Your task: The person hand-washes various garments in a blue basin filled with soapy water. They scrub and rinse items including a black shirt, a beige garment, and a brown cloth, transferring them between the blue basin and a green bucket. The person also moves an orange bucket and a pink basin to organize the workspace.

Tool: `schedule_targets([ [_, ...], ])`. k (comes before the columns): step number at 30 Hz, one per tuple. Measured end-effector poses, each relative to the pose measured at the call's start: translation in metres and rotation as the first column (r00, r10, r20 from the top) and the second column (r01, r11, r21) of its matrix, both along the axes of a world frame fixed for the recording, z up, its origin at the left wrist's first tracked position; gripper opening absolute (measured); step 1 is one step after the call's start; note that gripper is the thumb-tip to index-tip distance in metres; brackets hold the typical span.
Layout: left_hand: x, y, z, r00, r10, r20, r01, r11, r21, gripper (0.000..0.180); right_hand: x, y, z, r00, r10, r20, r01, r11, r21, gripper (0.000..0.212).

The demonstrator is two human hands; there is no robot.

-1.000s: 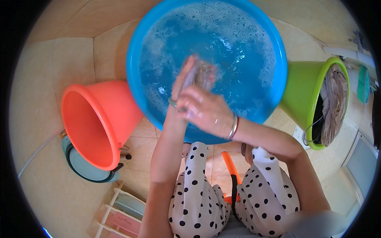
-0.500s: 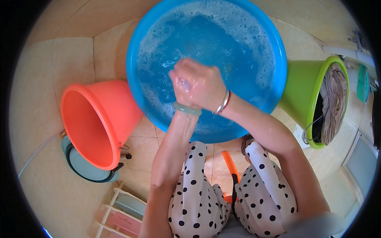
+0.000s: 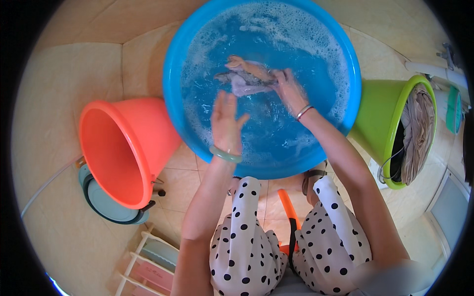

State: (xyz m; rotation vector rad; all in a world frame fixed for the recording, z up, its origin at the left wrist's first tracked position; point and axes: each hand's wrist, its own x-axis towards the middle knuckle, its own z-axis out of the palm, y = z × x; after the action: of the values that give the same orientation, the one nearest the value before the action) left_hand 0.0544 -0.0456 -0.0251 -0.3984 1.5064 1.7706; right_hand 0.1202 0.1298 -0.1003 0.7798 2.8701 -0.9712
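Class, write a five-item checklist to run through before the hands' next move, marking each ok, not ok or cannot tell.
1. Right hand gripping the cloth: ok, at its right end.
2. Left hand gripping it too: not ok, open just below the cloth.
3. Sudsy water in the blue basin: ok.
4. Cloth spread flat: not ok, bunched.
5. Cloth free of stains: cannot tell, too folded and wet.

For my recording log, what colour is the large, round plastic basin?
Bright blue; the round basin shows best in the head view.
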Motion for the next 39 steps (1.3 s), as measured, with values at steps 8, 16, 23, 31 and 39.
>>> schedule_targets([
  [8,-0.024,0.037,0.011,0.935,-0.139,0.327,-0.068,0.835,0.547,0.034,0.006,-0.022,0.12,0.828,0.373,-0.418,-0.446,0.891,-0.087,0.025],
  [16,-0.025,0.029,0.022,0.89,-0.24,0.387,0.126,0.947,0.297,0.035,0.0,0.008,0.154,0.837,0.046,-0.545,-0.344,0.819,-0.459,0.023],
  [23,-0.003,0.041,0.065,0.833,-0.382,0.4,0.101,0.817,0.568,0.041,-0.012,0.014,0.095,0.898,-0.331,-0.292,-0.19,0.308,-0.932,0.019],
  [31,0.026,0.062,0.083,0.472,-0.446,0.76,-0.661,0.391,0.64,0.055,0.004,-0.028,0.091,0.833,-0.536,-0.133,-0.444,-0.507,-0.739,0.1],
  [39,0.035,0.057,0.076,0.466,-0.574,0.673,-0.632,0.317,0.707,0.031,-0.021,0.005,0.122,0.872,-0.444,-0.206,-0.452,-0.571,-0.685,0.038],
])
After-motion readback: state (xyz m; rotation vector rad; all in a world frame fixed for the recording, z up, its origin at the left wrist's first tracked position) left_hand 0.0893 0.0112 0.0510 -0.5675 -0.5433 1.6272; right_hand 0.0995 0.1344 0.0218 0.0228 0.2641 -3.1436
